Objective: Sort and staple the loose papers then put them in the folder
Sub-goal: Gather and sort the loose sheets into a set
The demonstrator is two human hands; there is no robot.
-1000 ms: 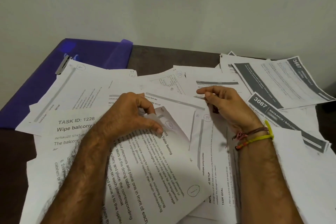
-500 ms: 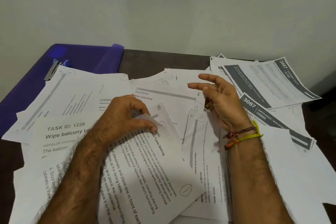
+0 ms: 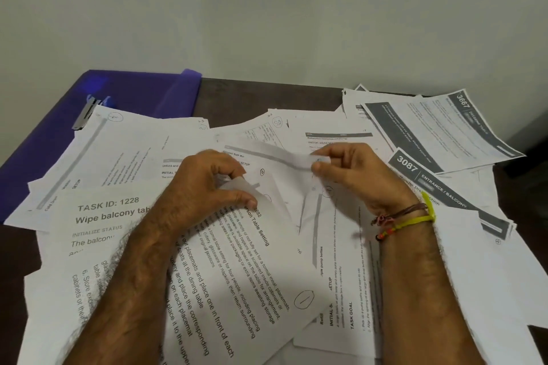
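Pinching a sheet's top edge [image 3: 302, 160] in your right hand [image 3: 355, 178], you held a curled page corner [image 3: 237, 187] in your left hand [image 3: 207, 184]. You were sorting; next you needed matching page numbers. Loose papers [image 3: 124, 216] lay overlapped across the table, reaching the purple folder [image 3: 142, 92] and stapler [image 3: 87, 111].

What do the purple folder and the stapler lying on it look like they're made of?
The folder looks like thin, slightly see-through plastic with a soft sheen: its raised flap lets light through. The stapler looks like bright metal with blue, probably plastic, parts; it is small and partly hidden by papers.
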